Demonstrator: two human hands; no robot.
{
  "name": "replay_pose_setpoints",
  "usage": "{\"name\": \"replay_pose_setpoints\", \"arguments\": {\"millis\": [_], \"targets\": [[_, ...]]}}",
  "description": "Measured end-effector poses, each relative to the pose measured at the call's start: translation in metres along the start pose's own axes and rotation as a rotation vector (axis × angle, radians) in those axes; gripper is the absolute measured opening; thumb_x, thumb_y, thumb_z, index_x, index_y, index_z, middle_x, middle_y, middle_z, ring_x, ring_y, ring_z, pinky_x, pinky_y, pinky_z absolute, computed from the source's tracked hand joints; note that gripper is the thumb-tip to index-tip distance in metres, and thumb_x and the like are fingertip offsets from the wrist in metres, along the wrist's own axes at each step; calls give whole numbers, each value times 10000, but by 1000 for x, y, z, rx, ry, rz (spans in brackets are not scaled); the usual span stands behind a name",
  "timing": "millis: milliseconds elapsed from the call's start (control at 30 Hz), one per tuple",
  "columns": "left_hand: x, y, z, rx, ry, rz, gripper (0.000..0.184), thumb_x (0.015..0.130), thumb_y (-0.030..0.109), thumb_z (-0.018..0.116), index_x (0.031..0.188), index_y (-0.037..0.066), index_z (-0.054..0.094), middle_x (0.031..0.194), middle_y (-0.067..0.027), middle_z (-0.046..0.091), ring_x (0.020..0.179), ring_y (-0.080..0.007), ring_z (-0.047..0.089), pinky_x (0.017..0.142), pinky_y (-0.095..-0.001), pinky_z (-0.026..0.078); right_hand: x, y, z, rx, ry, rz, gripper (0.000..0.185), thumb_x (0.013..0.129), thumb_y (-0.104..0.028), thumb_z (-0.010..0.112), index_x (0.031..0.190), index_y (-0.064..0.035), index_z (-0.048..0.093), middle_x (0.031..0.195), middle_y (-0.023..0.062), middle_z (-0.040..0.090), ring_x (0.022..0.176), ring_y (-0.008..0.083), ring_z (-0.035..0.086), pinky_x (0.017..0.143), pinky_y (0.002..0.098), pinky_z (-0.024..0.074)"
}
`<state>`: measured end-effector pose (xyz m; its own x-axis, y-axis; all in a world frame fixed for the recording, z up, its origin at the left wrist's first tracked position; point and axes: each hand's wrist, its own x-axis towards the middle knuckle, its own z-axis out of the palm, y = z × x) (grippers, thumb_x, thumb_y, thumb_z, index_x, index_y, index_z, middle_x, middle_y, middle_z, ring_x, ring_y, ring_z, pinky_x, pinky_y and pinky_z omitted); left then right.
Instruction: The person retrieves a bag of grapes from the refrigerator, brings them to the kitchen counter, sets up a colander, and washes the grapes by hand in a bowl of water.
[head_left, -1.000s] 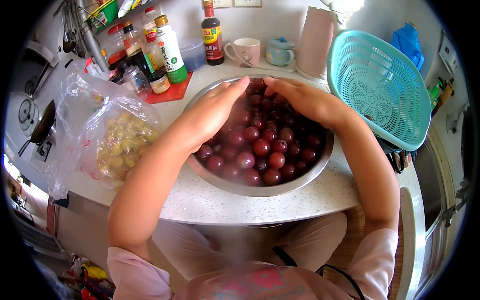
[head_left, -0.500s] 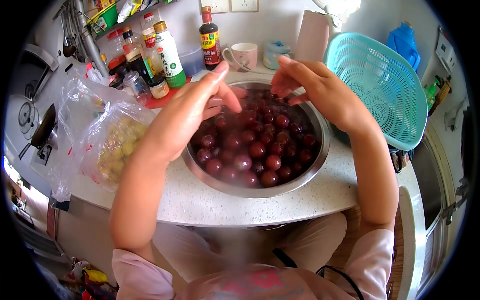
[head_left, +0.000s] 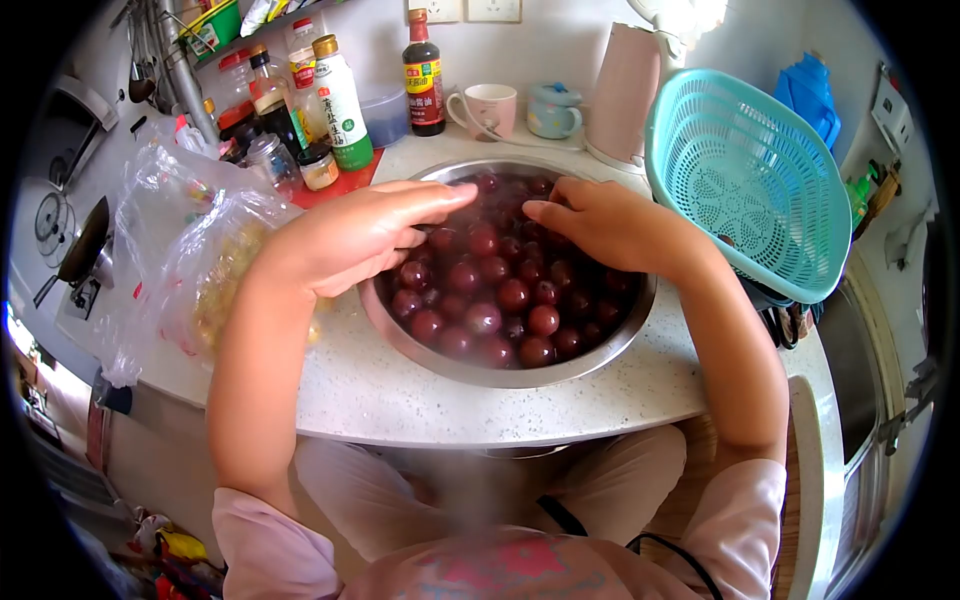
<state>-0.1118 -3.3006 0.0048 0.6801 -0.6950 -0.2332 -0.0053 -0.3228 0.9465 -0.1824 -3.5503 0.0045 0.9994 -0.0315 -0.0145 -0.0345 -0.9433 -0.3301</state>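
Observation:
A wide steel bowl [head_left: 508, 377] on the speckled counter holds many round, dark red fruits that look like grapes [head_left: 512, 294], sitting in dark water. Over the bowl's left rim is my left hand [head_left: 372, 228], its thumb stretched across the fruit and its fingers loosely bent, gripping nothing visible. On the opposite side, my right hand [head_left: 612, 222] reaches over the right part of the bowl. Its thumb points inward, apart from the index finger, while the other fingertips are partly hidden. A hazy blur covers part of the fruit.
A clear plastic bag [head_left: 165, 255] with yellowish fruit lies left of the bowl. To the right stands a turquoise basket [head_left: 745, 185]. Behind are a soy sauce bottle [head_left: 424, 80], a pink mug [head_left: 490, 108], a kettle [head_left: 622, 95] and several jars and bottles.
Both hands have come down: they were raised above the bowl with fingers lifted, and now sit lower at its left and right sides. The view has shifted slightly.

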Motion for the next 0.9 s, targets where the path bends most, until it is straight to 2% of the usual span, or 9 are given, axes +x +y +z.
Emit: {"name": "replay_pose_setpoints", "arguments": {"millis": [33, 133, 233, 333, 467, 567, 733, 833, 900], "targets": [[-3, 4, 6, 87, -5, 24, 649, 1026, 506, 527, 1497, 66, 455, 1538, -76, 448, 1393, -199, 397, 1136, -363, 316, 4, 0, 2, 20, -17, 18, 549, 1037, -520, 461, 1217, -24, 613, 1085, 211, 698, 1043, 382, 659, 950, 431, 489], [7, -2, 17, 295, -12, 110, 611, 1065, 512, 454, 1482, 66, 469, 1493, -46, 492, 1393, -193, 417, 1175, -345, 281, 14, 6, 11, 151, -51, -35, 765, 1020, -594, 435, 1330, 102, 506, 1262, 301, 633, 1223, 396, 606, 1049, 435, 440], [23, -10, 25, 408, 15, 179, 673, 1076, 547, 389, 1500, 26, 418, 1493, -78, 481, 1399, -193, 410, 1178, -319, 276, 29, 15, 24, 284, -65, -138, 774, 1020, -603, 433, 1428, 55, 449, 1416, 261, 552, 1333, 342, 532, 1107, 411, 394], [30, -12, 30, 344, 40, 259, 712, 1076, 555, 372, 1544, 17, 359, 1552, -120, 426, 1464, -212, 349, 1204, -335, 256, 21, 6, 21, 635, -128, -59, 732, 1032, -583, 427, 1496, -17, 436, 1497, 196, 500, 1380, 289, 478, 1136, 393, 370], [32, -10, 33, 250, 76, 366, 663, 1092, 523, 350, 1536, 32, 378, 1559, -127, 410, 1471, -213, 342, 1215, -337, 238, 11, -4, 13, 838, -162, -76, 636, 1077, -511, 381, 1545, -81, 419, 1523, 140, 490, 1381, 251, 465, 1139, 366, 366], [33, -12, 31, 135, 94, 427, 617, 1098, 516, 336, 1482, 45, 445, 1503, -111, 456, 1424, -192, 389, 1205, -337, 257, 11, -4, 11, 775, -88, -71, 622, 1081, -512, 373, 1518, -78, 463, 1490, 135, 526, 1351, 239, 495, 1131, 365, 375], [18, -5, 27, 17, 70, 453, 516, 1102, 512, 323, 1333, 107, 545, 1278, -51, 599, 1236, -148, 547, 1094, -320, 391, 2, -3, -11, 817, -200, -198, 613, 1072, -558, 370, 1406, -102, 606, 1387, 78, 613, 1260, 199, 543, 1097, 348, 372], [13, -9, 23, 100, 108, 496, 510, 1103, 507, 324, 1347, 116, 542, 1268, -58, 604, 1232, -157, 559, 1069, -309, 410, -6, 0, -21, 761, -252, -246, 632, 1067, -586, 358, 1326, -103, 671, 1335, 60, 645, 1239, 195, 553, 1088, 354, 374], [4, -10, 20, 123, 93, 463, 542, 1097, 523, 327, 1390, 110, 523, 1336, -76, 571, 1292, -168, 512, 1120, -343, 352, -13, 1, -29, 732, -263, -279, 649, 1066, -597, 351, 1293, -94, 693, 1312, 66, 659, 1245, 203, 555, 1095, 364, 377]]}}
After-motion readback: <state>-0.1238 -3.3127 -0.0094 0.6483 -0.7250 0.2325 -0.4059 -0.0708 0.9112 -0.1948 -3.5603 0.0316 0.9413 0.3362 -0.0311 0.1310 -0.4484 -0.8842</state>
